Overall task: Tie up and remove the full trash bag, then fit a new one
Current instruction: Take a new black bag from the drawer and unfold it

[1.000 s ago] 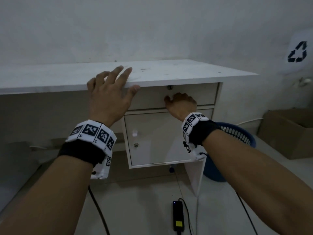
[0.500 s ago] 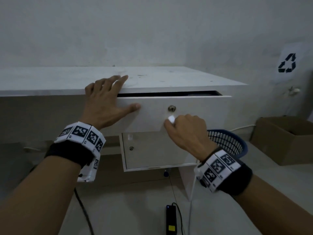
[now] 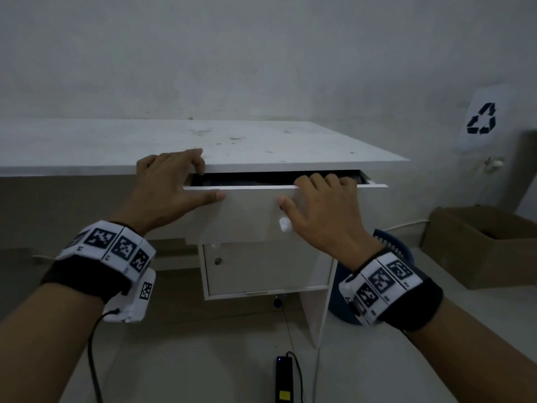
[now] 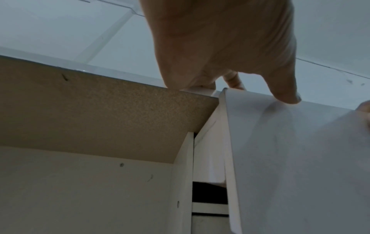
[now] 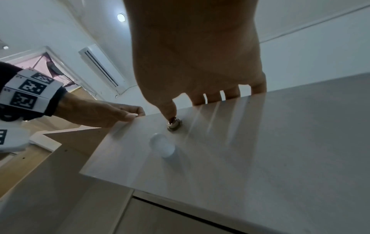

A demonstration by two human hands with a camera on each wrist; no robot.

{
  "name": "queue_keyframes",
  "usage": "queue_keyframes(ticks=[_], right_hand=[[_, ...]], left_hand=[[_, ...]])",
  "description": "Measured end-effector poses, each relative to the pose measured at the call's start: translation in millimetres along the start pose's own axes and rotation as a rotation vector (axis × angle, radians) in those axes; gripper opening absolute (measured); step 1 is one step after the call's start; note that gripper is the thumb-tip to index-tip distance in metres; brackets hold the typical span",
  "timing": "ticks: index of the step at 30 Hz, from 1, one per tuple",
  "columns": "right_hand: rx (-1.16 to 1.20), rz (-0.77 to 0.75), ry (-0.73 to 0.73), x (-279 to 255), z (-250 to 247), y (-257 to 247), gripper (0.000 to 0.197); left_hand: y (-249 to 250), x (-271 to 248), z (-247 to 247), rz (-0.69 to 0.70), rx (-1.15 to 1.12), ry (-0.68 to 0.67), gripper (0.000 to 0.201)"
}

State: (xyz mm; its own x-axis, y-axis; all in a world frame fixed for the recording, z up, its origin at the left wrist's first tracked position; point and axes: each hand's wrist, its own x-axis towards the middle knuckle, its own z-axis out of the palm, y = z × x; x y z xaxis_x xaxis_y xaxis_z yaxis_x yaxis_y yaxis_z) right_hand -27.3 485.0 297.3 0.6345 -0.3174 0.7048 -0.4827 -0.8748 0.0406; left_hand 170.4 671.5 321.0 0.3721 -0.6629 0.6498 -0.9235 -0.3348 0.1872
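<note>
Under the flat white desktop (image 3: 261,141), I found the smooth drawer (image 3: 250,216) ajar, contents dark, indistinct. My left hand (image 3: 168,187) and right hand (image 3: 319,205) hooked curled fingers over its top edge. A blue lattice bin (image 3: 392,245) stood at four o'clock.

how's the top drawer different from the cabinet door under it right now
The drawer is pulled partly out, a dark gap showing at its top; the cabinet door sits shut. The left hand and right hand hook fingers over the drawer's top edge; nothing touches the door. Both are white, each with a small round lock.
</note>
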Motion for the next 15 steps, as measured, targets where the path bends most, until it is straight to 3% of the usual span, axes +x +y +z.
queue_keyframes(ticks=[3,6,9,15], right_hand=[[0.052,0.017,-0.067,1,-5,0,0.041],[0.125,-0.055,0.001,-8,-8,4,0.039],[0.225,-0.065,-0.036,-5,-9,13,0.046],[0.131,-0.005,-0.434,24,-28,-6,0.077]], left_hand=[[1,3,-6,0.0,0.025,-0.079,0.049],[-6,4,-8,0.02,0.07,-0.177,0.065],[-9,3,-7,0.05,0.102,-0.179,0.068],[-9,1,-6,0.074,0.147,-0.164,0.069]])
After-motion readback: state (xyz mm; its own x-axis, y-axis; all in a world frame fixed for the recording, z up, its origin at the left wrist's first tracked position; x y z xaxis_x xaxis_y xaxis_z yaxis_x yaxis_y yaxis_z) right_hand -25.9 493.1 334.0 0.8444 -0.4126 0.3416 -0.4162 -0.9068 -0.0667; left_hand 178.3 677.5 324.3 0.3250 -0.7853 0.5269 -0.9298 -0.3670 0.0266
